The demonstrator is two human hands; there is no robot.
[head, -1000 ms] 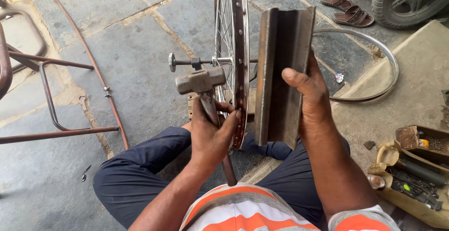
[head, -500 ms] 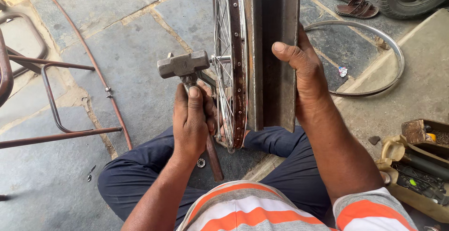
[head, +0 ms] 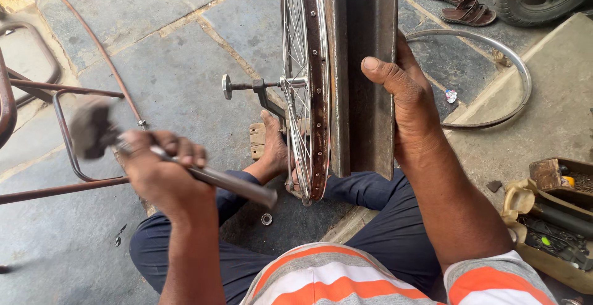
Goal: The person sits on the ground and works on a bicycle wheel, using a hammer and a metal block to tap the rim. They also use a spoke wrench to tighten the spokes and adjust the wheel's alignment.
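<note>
steel hammer in left grip, head up-left, handle down-right

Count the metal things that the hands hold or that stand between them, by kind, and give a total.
Hammer, in the left hand: 1
Steel bar, in the right hand: 1
Spoked wheel, upright between them: 1
Total: 3
</note>
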